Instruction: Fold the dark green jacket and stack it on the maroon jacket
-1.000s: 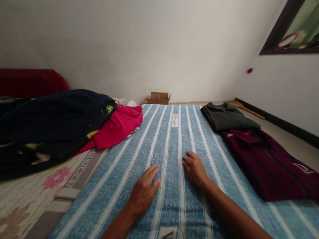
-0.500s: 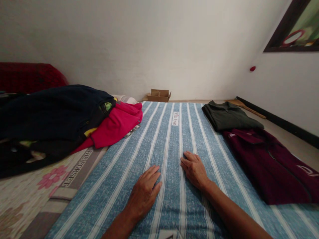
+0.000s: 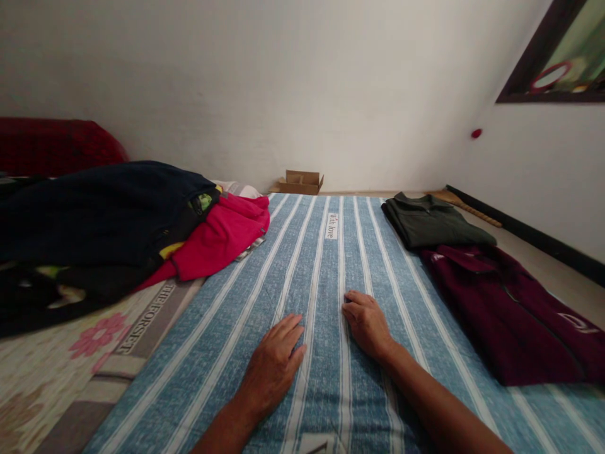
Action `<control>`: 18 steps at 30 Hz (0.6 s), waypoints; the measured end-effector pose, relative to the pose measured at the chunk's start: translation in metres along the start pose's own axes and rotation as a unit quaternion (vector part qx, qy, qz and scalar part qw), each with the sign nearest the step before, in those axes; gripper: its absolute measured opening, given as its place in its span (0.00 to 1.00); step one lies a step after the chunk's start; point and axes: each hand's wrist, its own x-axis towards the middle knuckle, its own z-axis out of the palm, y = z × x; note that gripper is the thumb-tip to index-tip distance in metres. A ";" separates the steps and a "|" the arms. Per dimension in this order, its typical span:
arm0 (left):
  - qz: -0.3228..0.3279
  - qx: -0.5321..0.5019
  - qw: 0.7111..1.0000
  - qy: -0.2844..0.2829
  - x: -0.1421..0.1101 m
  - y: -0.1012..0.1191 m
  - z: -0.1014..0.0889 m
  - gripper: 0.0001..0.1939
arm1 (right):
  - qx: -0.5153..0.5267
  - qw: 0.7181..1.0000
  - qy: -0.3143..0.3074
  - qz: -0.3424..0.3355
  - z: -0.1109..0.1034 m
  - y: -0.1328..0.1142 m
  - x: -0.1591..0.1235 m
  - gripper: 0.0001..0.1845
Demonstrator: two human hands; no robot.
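Note:
My left hand (image 3: 274, 366) lies flat, fingers stretched out, on a blue sheet with white stripes (image 3: 307, 265). My right hand (image 3: 366, 325) rests palm down on the same sheet just to the right, fingers slightly curled and apart. Neither hand holds anything. A folded maroon jacket (image 3: 510, 312) lies to the right of my right hand. Beyond it sits a folded dark green shirt (image 3: 432, 221).
A heap of clothes fills the left side: a dark navy garment (image 3: 99, 214) over a pink one (image 3: 222, 239). A floral cloth (image 3: 61, 366) lies under the heap. A small cardboard box (image 3: 300, 182) stands by the far wall. A stick (image 3: 467, 206) lies on the floor at right.
Both hands stay flat on the striped sheet; the left one has drawn back slightly toward me. The view has shifted a little.

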 end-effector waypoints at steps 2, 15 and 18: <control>-0.001 -0.004 1.000 0.003 0.000 0.000 0.000 0.15 | 0.002 1.000 0.003 0.008 -0.001 -0.002 0.003 0.16; -0.008 -0.023 1.000 0.002 0.000 0.000 -0.002 0.15 | 0.093 0.995 0.023 0.038 -0.007 -0.008 0.009 0.13; -0.003 -0.026 1.000 0.005 -0.001 -0.001 -0.001 0.15 | 0.216 0.976 -0.020 0.025 -0.030 -0.014 -0.010 0.11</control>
